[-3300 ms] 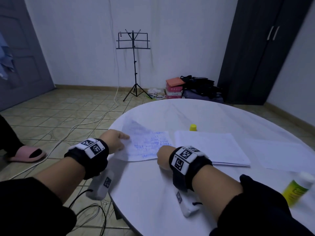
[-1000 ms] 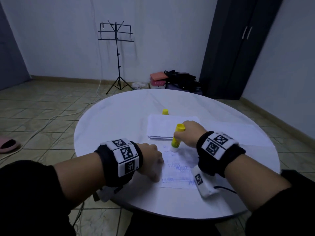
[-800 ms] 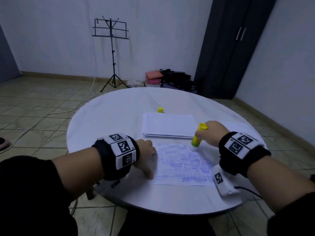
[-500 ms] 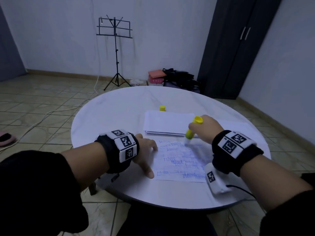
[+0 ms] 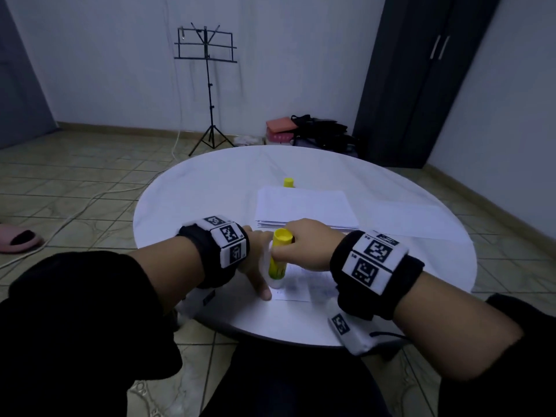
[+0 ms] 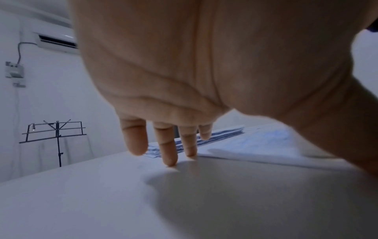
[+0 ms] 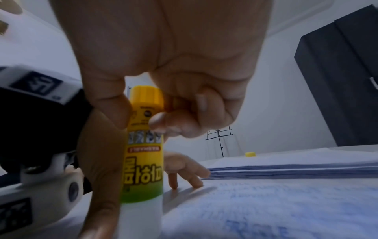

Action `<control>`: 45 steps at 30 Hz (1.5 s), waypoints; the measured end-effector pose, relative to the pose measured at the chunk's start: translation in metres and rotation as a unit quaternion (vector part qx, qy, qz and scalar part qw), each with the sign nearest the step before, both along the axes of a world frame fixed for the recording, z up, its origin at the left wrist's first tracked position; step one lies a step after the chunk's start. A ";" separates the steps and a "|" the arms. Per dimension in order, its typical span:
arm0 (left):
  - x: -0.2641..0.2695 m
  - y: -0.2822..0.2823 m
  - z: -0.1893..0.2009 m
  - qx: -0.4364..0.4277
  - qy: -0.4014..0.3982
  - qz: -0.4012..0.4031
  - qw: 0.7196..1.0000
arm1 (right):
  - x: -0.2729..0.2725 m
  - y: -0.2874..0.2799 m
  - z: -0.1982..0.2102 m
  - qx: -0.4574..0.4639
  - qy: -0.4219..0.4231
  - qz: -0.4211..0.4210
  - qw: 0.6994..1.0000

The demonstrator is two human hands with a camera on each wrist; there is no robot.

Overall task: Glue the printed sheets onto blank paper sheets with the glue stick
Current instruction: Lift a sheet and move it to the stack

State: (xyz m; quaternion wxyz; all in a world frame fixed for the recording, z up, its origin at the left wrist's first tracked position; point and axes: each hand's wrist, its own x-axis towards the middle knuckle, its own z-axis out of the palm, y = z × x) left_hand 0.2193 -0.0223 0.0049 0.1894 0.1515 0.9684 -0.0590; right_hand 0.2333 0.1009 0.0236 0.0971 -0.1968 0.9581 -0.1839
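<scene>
- At the near edge of the round table (image 5: 210, 188), your right hand (image 5: 304, 245) is wrapped round the glue stick (image 5: 278, 257), thumb and fingers curled on its upper barrel, with the white end down on the printed sheet (image 5: 307, 285).
- Your left hand (image 5: 255, 260) lies spread, fingers straight, tips pressing at the sheet's left edge to pin it; it holds nothing.
- Just beyond, the paper stack (image 5: 304, 207) waits, and the yellow cap (image 5: 288, 182) stands behind it.
- You look to be early on: this sheet is being glued and not yet laid onto a blank. Whether the loose sheet (image 5: 400, 216) to the right is a blank, I can't tell.
</scene>
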 end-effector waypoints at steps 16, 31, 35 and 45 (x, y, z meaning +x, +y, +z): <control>-0.025 0.012 -0.013 -0.144 0.003 -0.019 0.989 | 0.015 0.133 0.003 -0.006 -0.037 -0.148 0.988; -0.035 0.013 -0.017 -0.109 -0.026 -0.008 0.994 | -0.027 0.125 0.007 0.008 -0.025 -0.252 0.967; -0.035 0.014 -0.016 -0.110 -0.026 -0.009 0.993 | -0.003 0.134 0.012 0.032 -0.054 -0.220 0.974; -0.028 0.011 -0.012 -0.066 -0.026 0.000 0.997 | 0.002 0.169 0.000 -0.137 -0.127 -0.260 0.947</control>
